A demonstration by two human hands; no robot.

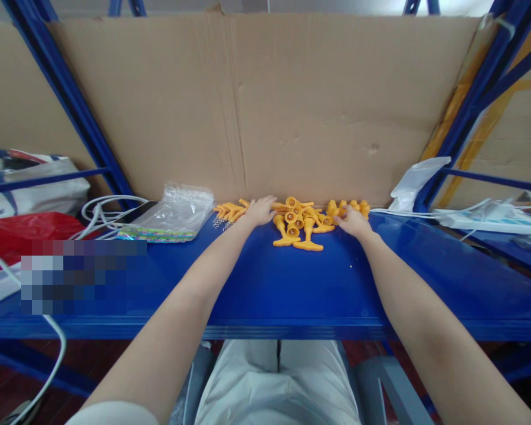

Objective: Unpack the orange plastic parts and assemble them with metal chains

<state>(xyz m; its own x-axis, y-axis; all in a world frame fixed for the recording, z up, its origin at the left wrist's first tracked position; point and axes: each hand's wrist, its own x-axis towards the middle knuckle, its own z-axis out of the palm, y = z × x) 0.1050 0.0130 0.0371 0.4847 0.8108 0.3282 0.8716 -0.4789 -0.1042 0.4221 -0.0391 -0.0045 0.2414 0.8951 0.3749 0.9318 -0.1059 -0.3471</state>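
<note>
Pale trousers (278,378) sit nearest, and from there both forearms stretch across the bare blue shelf (265,289) — open room from its near edge up to the pile. Left hand (260,211) lies palm down, fingers loosely spread on the orange plastic pieces (298,223); right hand (353,222) curls over the pile's right end, though whether it grips one cannot be told. The two nearest pieces lie lengthwise near-to-far, wide feet towards the near edge — cardboard wall (292,106) just behind, clear bag (177,212) left, power strip (487,222) right.
</note>
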